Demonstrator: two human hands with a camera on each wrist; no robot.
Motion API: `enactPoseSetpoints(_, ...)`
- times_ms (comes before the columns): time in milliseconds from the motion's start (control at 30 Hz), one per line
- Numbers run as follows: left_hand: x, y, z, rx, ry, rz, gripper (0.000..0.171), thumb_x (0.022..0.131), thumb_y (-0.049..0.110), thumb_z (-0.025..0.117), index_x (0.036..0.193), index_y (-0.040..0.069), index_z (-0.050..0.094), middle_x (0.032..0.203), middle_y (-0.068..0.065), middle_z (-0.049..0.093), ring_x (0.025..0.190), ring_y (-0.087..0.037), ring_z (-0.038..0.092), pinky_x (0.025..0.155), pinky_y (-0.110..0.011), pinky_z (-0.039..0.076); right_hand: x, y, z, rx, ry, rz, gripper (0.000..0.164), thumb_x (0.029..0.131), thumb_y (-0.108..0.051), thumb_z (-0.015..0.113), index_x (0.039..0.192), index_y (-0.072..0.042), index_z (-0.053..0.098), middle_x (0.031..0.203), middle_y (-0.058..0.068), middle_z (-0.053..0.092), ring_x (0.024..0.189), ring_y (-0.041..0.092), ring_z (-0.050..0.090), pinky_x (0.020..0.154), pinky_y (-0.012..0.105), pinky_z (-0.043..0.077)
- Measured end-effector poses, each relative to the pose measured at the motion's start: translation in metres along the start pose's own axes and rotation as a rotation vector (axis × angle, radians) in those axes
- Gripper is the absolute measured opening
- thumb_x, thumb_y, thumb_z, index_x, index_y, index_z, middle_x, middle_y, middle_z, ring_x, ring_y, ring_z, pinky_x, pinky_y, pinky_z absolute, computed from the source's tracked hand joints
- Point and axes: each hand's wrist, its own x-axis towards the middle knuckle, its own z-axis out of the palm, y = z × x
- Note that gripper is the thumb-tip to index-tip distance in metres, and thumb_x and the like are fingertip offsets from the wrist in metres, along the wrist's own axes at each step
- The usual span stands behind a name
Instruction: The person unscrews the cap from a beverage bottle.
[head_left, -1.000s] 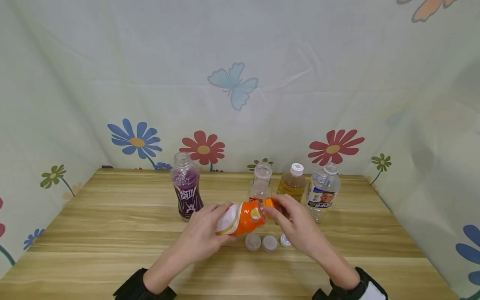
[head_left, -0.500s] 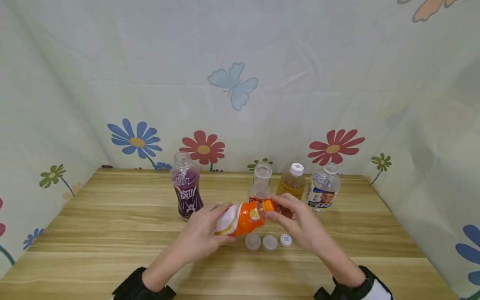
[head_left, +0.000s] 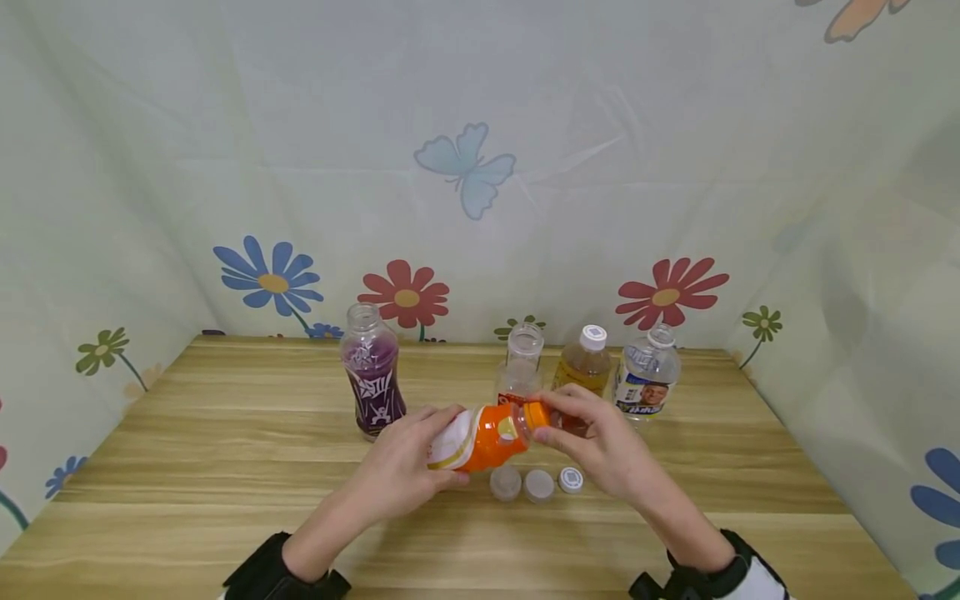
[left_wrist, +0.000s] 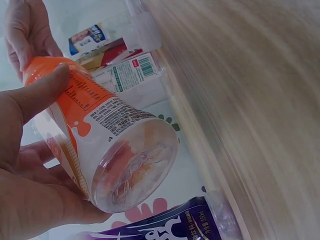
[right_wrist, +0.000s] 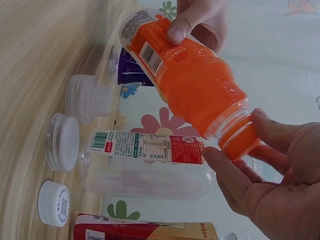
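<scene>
I take the purple bottle (head_left: pixel 371 375), which stands upright on the wooden table (head_left: pixel 225 467), as the point for all places. In front of it and to its right, the orange bottle (head_left: pixel 491 437) is held in the air above the table, tilted, with its base toward the purple bottle and its neck higher and pointing away from it. The left hand (head_left: pixel 408 454), which is the nearer one to the purple bottle, is wrapped around the white lower part of the orange bottle, thumb on one side and fingers on the other. The right hand (head_left: pixel 600 433), farther to the right, pinches the orange cap (head_left: pixel 536 414) between thumb and fingers; the cap sits at the neck, but how tightly I cannot tell. To the right of the purple bottle stand, in order, a clear bottle with a red-marked label (head_left: pixel 520 375), a bottle of amber drink (head_left: pixel 583 367) with a white cap (head_left: pixel 593 337) on it, and a clear bottle with a blue label (head_left: pixel 647 375). Nearer to the person than the purple bottle, and to its right, a translucent cap (head_left: pixel 506 482), a ribbed cap (head_left: pixel 539 486) and a printed white cap (head_left: pixel 571 480) lie in a row.
</scene>
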Motion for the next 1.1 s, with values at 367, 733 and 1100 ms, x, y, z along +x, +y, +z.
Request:
enactPoseSetpoints(367, 0.0012, -0.0037, 0.0001, -0.103, -0.074, -0.027, 0.077, 0.074, 0.035, 0.087, 0.137, 0.004, 0.056, 0.125, -0.004, 0.061, 0.108, -0.017, 0.059, 0.087, -0.03, 0.045, 0.0009, 0.0022, -0.002, 0.092, -0.011, -0.122, 0.038, 0.085, 0.006, 0.071, 0.122, -0.002, 0.067, 0.118, 0.004, 0.059, 0.102, 0.029, 0.063, 0.083, 0.03, 0.051)
enactPoseSetpoints(733, 0.0017, -0.0034, -0.0021, -0.179, -0.103, -0.045, 0.072, 0.075, 0.032, 0.086, 0.136, 0.007, 0.056, 0.123, 0.0, 0.061, 0.1, -0.012, 0.058, 0.085, -0.027, 0.044, 0.0014, -0.002, -0.0032, 0.067, -0.028, -0.099, 0.042, 0.086, 0.001, 0.073, 0.126, -0.009, 0.064, 0.122, -0.003, 0.058, 0.095, 0.025, 0.064, 0.078, 0.029, 0.053)
enactPoseSetpoints(1100, 0.0006, -0.0008, -0.0001, -0.193, -0.073, -0.089, 0.069, 0.071, 0.03, 0.09, 0.13, 0.015, 0.059, 0.114, 0.005, 0.052, 0.098, -0.011, 0.049, 0.083, -0.029, 0.042, 0.0005, -0.0028, -0.0033, 0.024, 0.042, 0.015, 0.043, 0.092, -0.02, 0.071, 0.129, -0.004, 0.056, 0.11, 0.003, 0.06, 0.093, 0.023, 0.06, 0.077, 0.028, 0.053)
